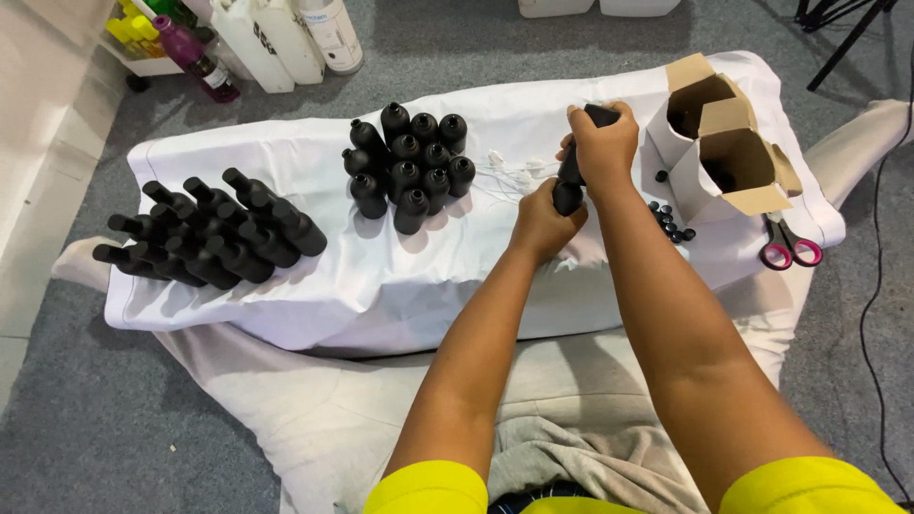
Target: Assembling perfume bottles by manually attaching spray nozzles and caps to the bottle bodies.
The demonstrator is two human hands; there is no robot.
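Black bottle (pixel 569 181): both hands hold it up, just over the white cloth, near the right side of the bench.
Left hand (pixel 543 221): its grip is clamped on the bottom part of the black bottle.
Right hand (pixel 602 143): its grip is clamped on the top part of the same bottle, fingers curled over it.
Bench (pixel 381 276): low and long, with a white cloth over it; the near edge hangs down toward the person's legs.
Open room: a wide bare patch of cloth lies in the middle front, between the lying bottles and the hands.
Standing bottles (pixel 409 167): a tight bunch of black bottles, upright, near the far edge, left of the hands.
Lying bottles (pixel 214 236): a pile of black bottles on their sides, close to the left edge of the bench.
White bits (pixel 514 171): small white parts with thin strings, between the standing bottles and the hands.
Cardboard boxes (pixel 719 143): two brown boxes with open flaps, at the right end, just beside the right hand.
Black caps (pixel 671 224): little round caps, loose on the cloth in front of the boxes.
Scissors (pixel 788 246): pink handles, right at the bench's right edge.
Big jugs (pixel 286 33): white jugs on the grey floor past the far edge.
Purple bottle (pixel 195 57): leaning by a rack with yellow things, far left corner.
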